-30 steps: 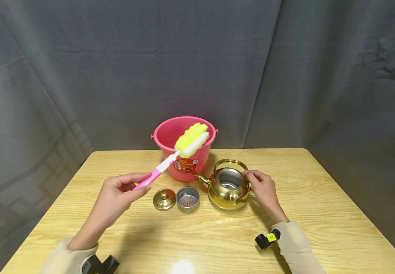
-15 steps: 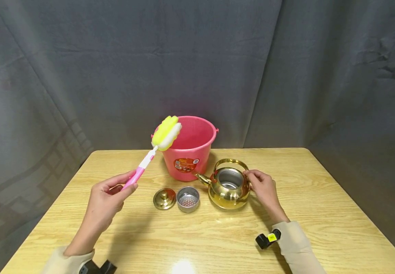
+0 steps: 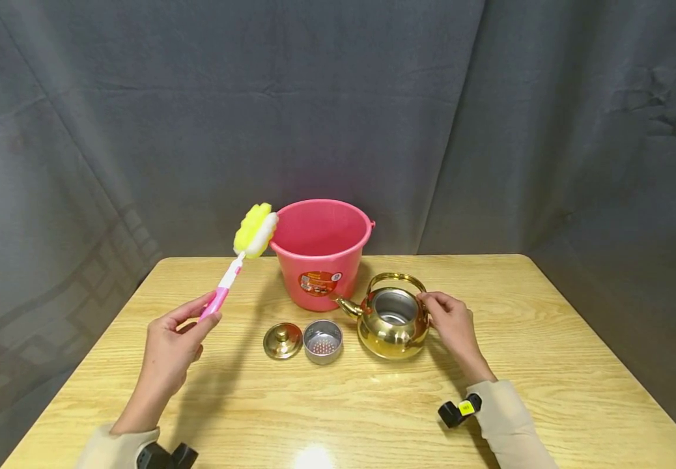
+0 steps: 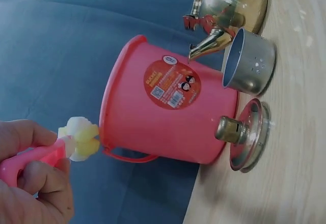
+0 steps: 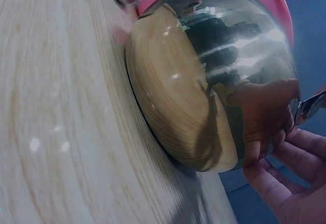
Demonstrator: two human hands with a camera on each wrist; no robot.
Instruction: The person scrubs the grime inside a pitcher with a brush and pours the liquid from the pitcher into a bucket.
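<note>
My left hand (image 3: 169, 339) pinches the pink handle of a sponge brush (image 3: 229, 277) with a yellow and white head (image 3: 254, 231). The brush is held up in the air, tilted, left of the pink bucket (image 3: 320, 260). On the table's right part stands a gold teapot (image 3: 393, 335), its top uncovered and its spout pointing left. The fingers of my right hand (image 3: 450, 326) grip the base of the teapot's handle on the right side. In the right wrist view the fingertips lie against the shiny teapot body (image 5: 204, 91).
A gold lid (image 3: 282, 341) with a knob lies left of a steel strainer cup (image 3: 323, 341), both in front of the bucket. The wooden table (image 3: 338, 404) ends at a grey curtain (image 3: 338, 117) behind.
My left hand has moved left with the sponge brush, whose head has gone from over the bucket to beside its left rim. My right hand and the teapot stay in place.
</note>
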